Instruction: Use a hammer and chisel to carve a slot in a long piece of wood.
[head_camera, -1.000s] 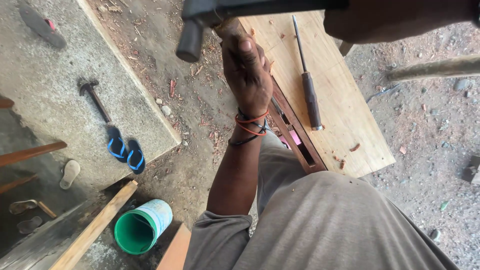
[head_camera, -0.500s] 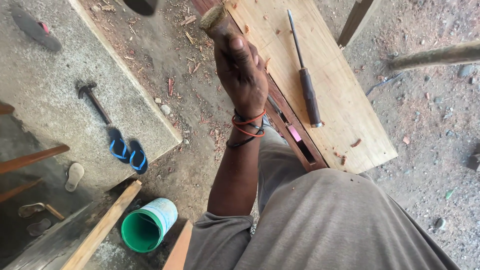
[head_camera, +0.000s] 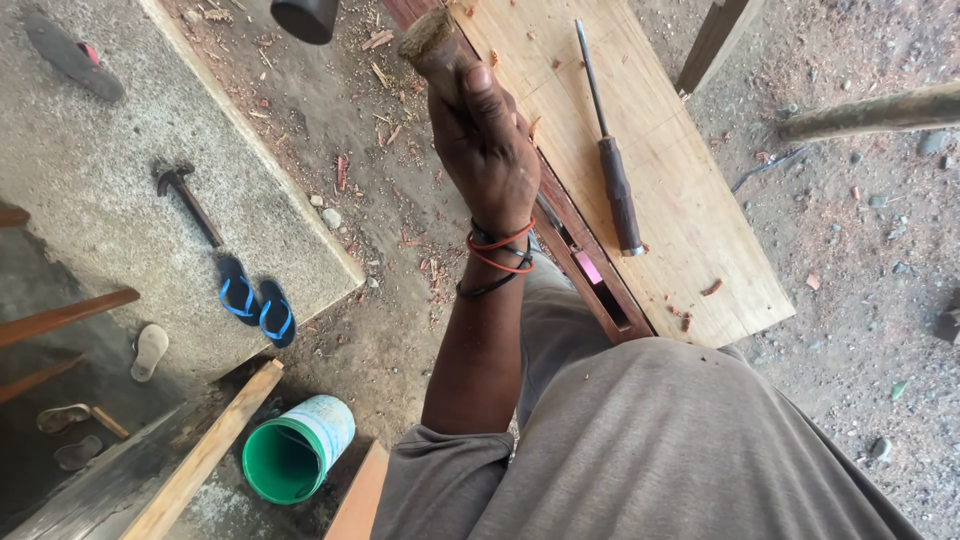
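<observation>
1. My left hand (head_camera: 485, 150) is wrapped tight around a chisel (head_camera: 432, 40). The fingers are curled together on the shaft and the thumb lies up along it, just under the wooden butt. My right hand is out of frame.
2. A dark hammer head (head_camera: 305, 15) hangs at the top edge, a little left of the butt and apart from it. As I judge it, the main risk is a blow that glances off the butt onto my thumb or knuckles, because the hand sits so high on the handle.
3. The butt is frayed and mushroomed, pale and fibrous at the rim. I think a worn face like that could deflect a strike or shed splinters.
4. Red and black bands (head_camera: 495, 250) circle the wrist. They look loose enough to catch on something.
5. My hand and forearm hide the chisel's blade, so I cannot tell where the edge bears. If it sits crooked, it could skid along the wood towards my leg.
6. Under the arm lies a dark reddish timber (head_camera: 575, 245) with a long slot cut in it, set against the edge of the pale board that serves as the counter (head_camera: 700, 250).
7. A second long chisel (head_camera: 612, 170) lies loose on the counter among wood chips. I think jolts could roll it off.
8. On the ground to the left are a green bucket (head_camera: 290, 460), blue sandals (head_camera: 255, 300) and a hammer (head_camera: 185, 200), all well apart from my hand.
</observation>
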